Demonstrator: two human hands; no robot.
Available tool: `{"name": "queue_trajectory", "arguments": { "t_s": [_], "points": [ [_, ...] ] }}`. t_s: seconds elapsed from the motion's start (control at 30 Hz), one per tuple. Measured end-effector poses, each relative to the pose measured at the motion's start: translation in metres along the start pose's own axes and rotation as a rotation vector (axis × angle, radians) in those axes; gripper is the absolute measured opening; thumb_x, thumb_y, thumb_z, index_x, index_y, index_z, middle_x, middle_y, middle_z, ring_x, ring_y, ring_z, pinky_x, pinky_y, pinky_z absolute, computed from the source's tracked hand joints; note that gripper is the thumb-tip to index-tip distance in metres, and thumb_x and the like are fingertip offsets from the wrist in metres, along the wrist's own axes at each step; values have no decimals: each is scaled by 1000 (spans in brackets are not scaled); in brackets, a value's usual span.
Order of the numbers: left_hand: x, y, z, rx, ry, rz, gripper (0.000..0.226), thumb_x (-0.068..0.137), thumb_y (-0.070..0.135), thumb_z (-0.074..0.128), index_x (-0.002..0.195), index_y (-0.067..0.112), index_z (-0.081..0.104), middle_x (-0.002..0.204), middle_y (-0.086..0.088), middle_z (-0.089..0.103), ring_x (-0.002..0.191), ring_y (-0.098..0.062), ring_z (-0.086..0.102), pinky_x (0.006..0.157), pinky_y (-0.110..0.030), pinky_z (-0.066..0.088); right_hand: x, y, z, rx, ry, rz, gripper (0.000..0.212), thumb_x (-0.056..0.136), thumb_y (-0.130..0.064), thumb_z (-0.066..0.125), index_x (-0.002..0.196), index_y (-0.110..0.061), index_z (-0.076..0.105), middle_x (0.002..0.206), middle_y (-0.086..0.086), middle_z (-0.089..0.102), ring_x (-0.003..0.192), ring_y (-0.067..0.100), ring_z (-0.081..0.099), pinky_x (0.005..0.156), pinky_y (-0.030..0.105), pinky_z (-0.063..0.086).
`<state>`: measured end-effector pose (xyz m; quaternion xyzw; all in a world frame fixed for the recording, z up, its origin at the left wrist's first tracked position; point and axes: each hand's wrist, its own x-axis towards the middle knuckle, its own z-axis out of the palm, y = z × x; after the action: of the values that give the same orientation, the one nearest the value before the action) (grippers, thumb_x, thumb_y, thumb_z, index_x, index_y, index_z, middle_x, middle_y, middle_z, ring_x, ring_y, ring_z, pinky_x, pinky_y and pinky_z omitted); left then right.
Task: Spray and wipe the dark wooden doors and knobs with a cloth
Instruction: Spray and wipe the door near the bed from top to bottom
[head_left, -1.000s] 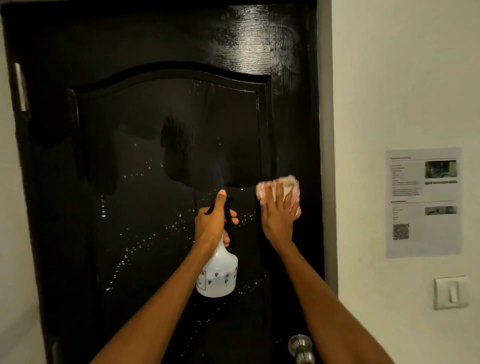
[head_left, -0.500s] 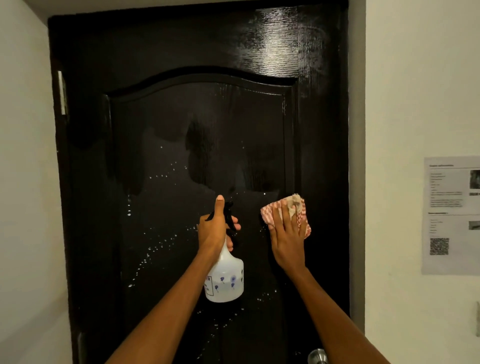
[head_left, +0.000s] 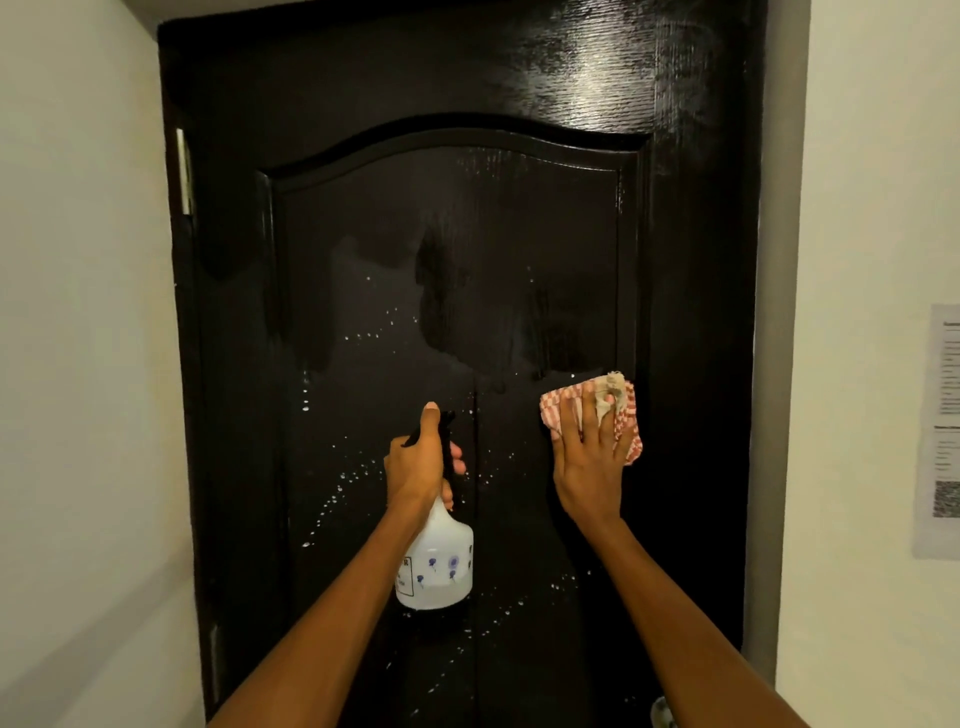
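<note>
— Where are our hands?
— Our left hand (head_left: 418, 467) grips the white plastic spray bottle (head_left: 436, 564) before the glossy dark wooden door (head_left: 467, 218).
— And the right hand (head_left: 589, 467)?
— Fingers spread, pressing the red-checked cloth (head_left: 626, 410) against the droplet-speckled panel's right edge.

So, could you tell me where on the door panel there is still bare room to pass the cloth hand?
Free: the arched panel above both hands, and the door stile right of the cloth. Crowded: the middle, where the left hand grips the spray bottle beside the right hand pressing the cloth.
</note>
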<state>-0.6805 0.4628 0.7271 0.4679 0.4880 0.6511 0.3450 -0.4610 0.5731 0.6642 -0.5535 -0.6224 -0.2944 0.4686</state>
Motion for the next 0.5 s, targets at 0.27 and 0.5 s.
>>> {"name": "queue_trajectory", "arguments": {
  "t_s": [0.27,0.5],
  "points": [
    [0,-5,-30,31,72,29,70,103,60,46,74,0,68,61,-14,65,37,-20,49,37,-27,42,-2,-35,8,89,45,-60,55,103,-36,34,156,-22,29,162,11,32,149,39,25,116,63,20],
    [13,-4,-62,8,160,19,68,103,60,46,78,1,69,62,-12,63,39,-18,50,37,-27,44,-11,-58,20,85,-15,-38,55,104,-38,34,157,-23,29,165,8,27,153,35,12,119,59,9]
  ]
}}
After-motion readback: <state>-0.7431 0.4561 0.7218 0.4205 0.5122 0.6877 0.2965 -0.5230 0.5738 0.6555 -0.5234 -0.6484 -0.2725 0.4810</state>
